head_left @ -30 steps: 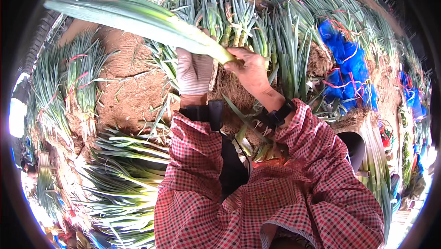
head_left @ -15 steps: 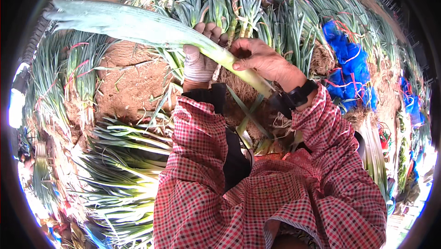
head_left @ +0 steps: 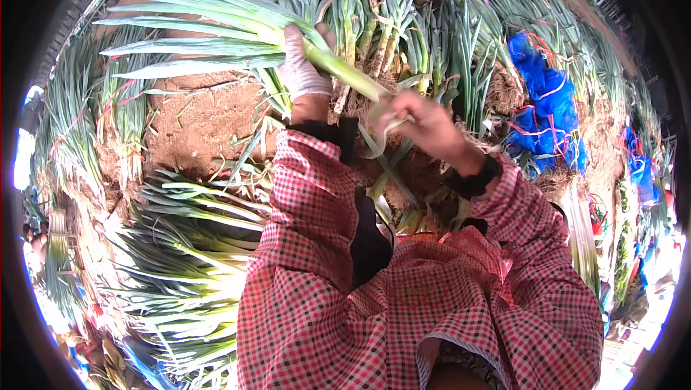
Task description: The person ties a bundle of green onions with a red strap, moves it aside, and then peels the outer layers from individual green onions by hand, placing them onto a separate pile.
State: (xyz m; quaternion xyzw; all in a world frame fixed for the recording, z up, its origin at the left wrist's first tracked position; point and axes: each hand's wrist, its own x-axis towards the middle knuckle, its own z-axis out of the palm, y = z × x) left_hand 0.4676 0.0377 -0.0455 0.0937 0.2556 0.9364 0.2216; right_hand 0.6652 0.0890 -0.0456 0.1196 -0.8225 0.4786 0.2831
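A long green onion (head_left: 338, 67) lies across in front of me, its green leaves fanned out to the far left and its pale stalk pointing down to the right. My left hand (head_left: 302, 73), in a whitish glove, is closed round the stalk just below the leaves. My bare right hand (head_left: 425, 123), blurred by motion, is pinched at the stalk's lower end. From its fingers hangs a pale, limp strip of outer skin (head_left: 376, 144). The stalk's lowest tip is hidden by that hand.
Beyond my hands stand several upright green onions (head_left: 389, 23) with roots down. A loose pile of green onions (head_left: 194, 275) lies at my left. Tied bundles (head_left: 129, 116) stand farther left. Blue netting (head_left: 547, 102) with pink ties is at the right. Bare soil (head_left: 194, 131) shows at left.
The onion has turned so its leaves spread into a fan instead of showing edge-on. My right hand has moved down the stalk, and a strip of skin now hangs from it.
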